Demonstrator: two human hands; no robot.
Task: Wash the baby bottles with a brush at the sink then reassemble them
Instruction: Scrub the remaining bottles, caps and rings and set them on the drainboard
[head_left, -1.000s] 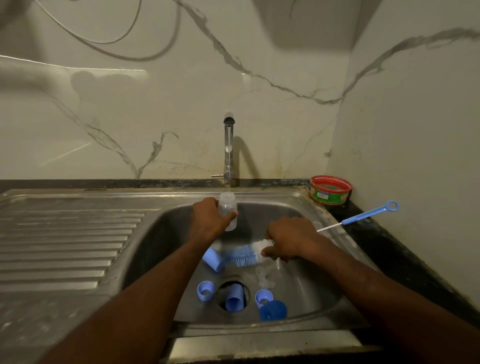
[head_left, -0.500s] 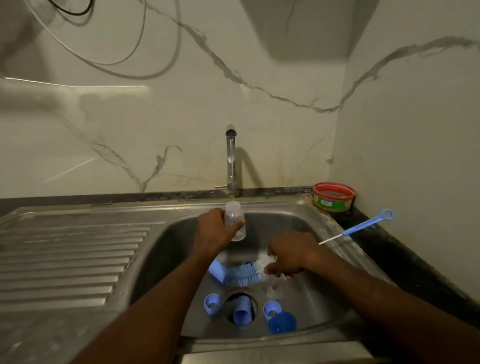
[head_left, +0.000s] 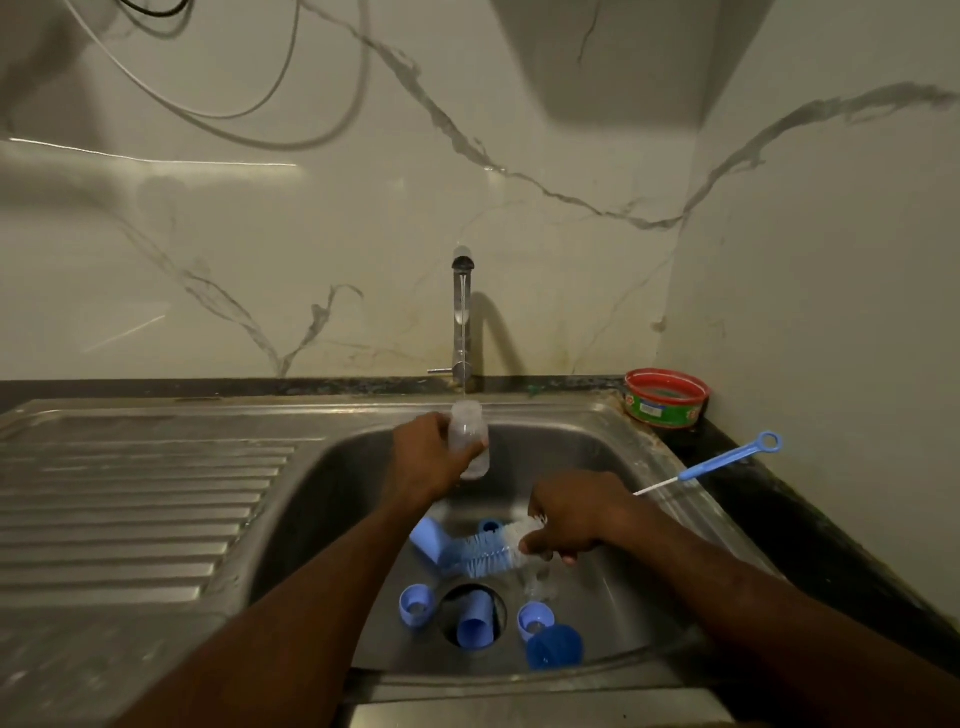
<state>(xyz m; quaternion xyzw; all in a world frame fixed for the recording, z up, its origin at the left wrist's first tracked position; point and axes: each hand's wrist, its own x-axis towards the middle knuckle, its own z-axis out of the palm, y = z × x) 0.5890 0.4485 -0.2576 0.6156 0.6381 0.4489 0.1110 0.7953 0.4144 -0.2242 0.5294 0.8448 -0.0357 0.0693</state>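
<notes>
Rinsing is judged to be the step in hand: a clear bottle (head_left: 468, 441) is held upright under the tap (head_left: 461, 317), its open mouth just below the thin stream, with the fingers of the left hand (head_left: 426, 457) curled round its side. Lower and to the right, the bristled head of a brush (head_left: 491, 553) is gripped by the right hand (head_left: 569, 522), fingers curled over it. The brush lies nearly level along the floor of the sink (head_left: 332, 493), its long axis running left to right, its blue handle end pointing left toward the left forearm. For scrubbing, the bristle end would have to be turned up toward the bottle's mouth, which stands above and to the left of the right hand; the right hand is the nearer to the brush. Blue caps and rings (head_left: 415, 605) are scattered round the drain, unassembled. A thinner brush (head_left: 722, 460) rests on the counter (head_left: 810, 519) at the right, untouched.
</notes>
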